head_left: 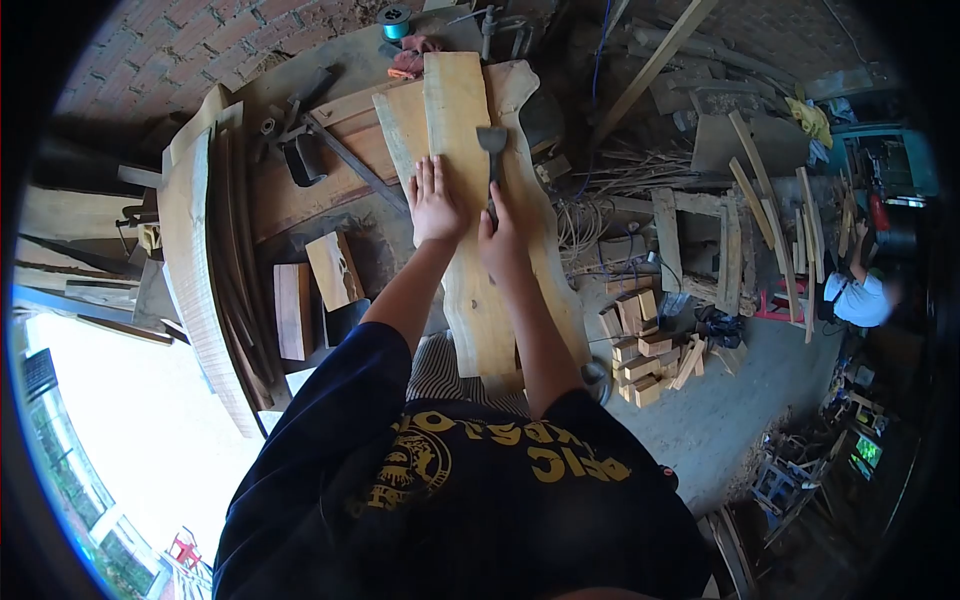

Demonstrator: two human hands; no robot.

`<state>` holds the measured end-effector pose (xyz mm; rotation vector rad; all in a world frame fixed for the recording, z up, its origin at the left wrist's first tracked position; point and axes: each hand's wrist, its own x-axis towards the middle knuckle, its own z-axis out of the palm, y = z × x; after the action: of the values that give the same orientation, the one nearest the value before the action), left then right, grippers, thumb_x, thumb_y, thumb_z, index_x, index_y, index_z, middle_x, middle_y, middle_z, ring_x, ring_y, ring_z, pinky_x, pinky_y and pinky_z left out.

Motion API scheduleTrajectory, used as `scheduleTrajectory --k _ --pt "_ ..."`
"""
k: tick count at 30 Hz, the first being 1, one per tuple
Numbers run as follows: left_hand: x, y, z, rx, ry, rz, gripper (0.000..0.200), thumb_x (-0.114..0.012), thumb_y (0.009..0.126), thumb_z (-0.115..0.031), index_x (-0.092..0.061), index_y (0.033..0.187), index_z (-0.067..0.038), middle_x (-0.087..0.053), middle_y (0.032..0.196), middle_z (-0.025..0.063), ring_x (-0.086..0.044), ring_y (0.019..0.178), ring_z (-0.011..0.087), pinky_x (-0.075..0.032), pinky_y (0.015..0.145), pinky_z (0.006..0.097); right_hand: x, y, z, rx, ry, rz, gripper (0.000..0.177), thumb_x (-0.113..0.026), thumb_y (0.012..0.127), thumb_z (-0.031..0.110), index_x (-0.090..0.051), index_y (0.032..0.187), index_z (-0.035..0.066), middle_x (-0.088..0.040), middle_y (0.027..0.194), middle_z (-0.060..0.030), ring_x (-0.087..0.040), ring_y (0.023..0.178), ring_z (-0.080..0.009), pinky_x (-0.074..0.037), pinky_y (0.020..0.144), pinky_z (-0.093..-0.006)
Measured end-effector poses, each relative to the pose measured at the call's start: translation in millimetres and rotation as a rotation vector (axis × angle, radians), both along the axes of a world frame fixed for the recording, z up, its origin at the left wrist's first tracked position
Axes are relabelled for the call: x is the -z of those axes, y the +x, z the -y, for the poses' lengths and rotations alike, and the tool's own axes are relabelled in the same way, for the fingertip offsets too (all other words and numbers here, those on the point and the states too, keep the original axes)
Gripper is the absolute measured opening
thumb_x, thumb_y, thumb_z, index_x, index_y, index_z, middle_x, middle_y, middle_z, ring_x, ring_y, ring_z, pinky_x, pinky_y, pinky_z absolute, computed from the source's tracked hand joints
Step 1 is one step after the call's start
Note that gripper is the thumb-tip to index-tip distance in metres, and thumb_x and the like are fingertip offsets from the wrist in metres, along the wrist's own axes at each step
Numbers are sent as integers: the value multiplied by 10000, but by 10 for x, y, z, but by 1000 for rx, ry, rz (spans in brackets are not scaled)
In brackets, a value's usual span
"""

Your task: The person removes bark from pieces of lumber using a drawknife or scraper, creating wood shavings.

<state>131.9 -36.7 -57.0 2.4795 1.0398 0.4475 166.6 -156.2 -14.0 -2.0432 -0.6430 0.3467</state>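
Note:
My left hand [437, 205] lies flat on a long pale wooden board [458, 110], fingers stretched out toward its far end. In my right hand [504, 243] is a scraper [492, 142] with a wide dark blade and a narrow shank; my fingers wrap its handle, the index finger laid along it. The blade points away from me, over the right side of the boards. Under the top board lies a wider plank [545, 270] with a wavy natural edge. The grip end of the scraper is hidden by my palm.
Curved planks [190, 240] stand at the left beside two wood blocks [293, 310]. A metal bar [355, 160] lies left of the boards. A teal spool [395, 22] sits at the far end. Stacked small blocks [640, 355] are on the right floor; another person [858, 298] is farther right.

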Motion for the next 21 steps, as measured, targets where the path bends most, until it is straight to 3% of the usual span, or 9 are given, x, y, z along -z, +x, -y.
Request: scheduleTrajectory --k 5,7,8,10,11,13,17,20,21 --pt "5 -16 -5 3 -12 1 633 -408 858 -181 -267 1450 -9 -306 1487 196 -231 1413 306 -115 1162 441 -198 -135 197 -18 -49 -23 487 -486 945 139 -375 1418 130 -589 1155 -267 -587 1053 -401 -489 851 -396" --pt "8 3 -18 4 -1 -7 634 -411 857 -183 -268 1449 -8 -310 1485 196 -232 1412 304 -115 1162 440 -396 -248 334 -53 -218 -310 495 -488 942 141 -366 1422 134 -569 1200 -258 -571 1087 -398 -483 875 -402" --pt "4 2 -16 3 6 -1 634 -413 856 -183 -270 1448 -8 -312 1485 195 -236 1411 303 -117 1162 440 -298 -207 308 -53 -221 -313 495 -488 942 141 -366 1422 134 -569 1200 -258 -571 1087 -398 -483 875 -402" --pt "2 -11 13 7 12 5 634 -416 855 -183 -272 1447 -8 -314 1484 194 -240 1410 301 -119 1161 440 -13 -20 146 -72 -1 -31 501 -491 937 136 -367 1423 141 -553 1233 -251 -571 1091 -394 -483 883 -410" --pt "-7 -1 12 -2 -8 20 635 -420 853 -180 -275 1446 -9 -317 1483 192 -243 1409 301 -121 1161 440 -28 99 11 -74 2 -26 501 -491 937 136 -367 1423 141 -553 1233 -251 -571 1091 -394 -483 883 -410" --pt "-14 0 12 -22 -27 38 635 -424 850 -178 -278 1445 -10 -320 1482 191 -246 1408 300 -124 1161 441 -134 258 -223 -33 -226 -59 499 -489 938 145 -368 1422 139 -546 1239 -257 -570 1094 -391 -485 887 -412" --pt "6 -28 10 -9 -2 22 638 -438 843 -175 -287 1443 -20 -324 1481 187 -245 1409 300 -129 1160 441 -187 120 -92 -42 -180 -144 498 -481 943 170 -359 1426 152 -541 1240 -263 -569 1088 -398 -490 877 -417" --pt "11 -12 8 -9 -8 3 639 -439 841 -164 -283 1446 -28 -315 1487 182 -241 1410 299 -132 1160 438 -137 88 -10 -69 -27 81 504 -480 945 191 -349 1431 178 -575 1185 -264 -586 1049 -402 -500 853 -421" --pt "-1 -12 14 -9 -11 7 640 -437 840 -157 -281 1447 -29 -311 1490 180 -239 1411 297 -130 1160 437 -372 155 -107 -56 -173 -95 504 -488 941 189 -357 1428 189 -593 1145 -264 -597 1025 -400 -505 838 -421"
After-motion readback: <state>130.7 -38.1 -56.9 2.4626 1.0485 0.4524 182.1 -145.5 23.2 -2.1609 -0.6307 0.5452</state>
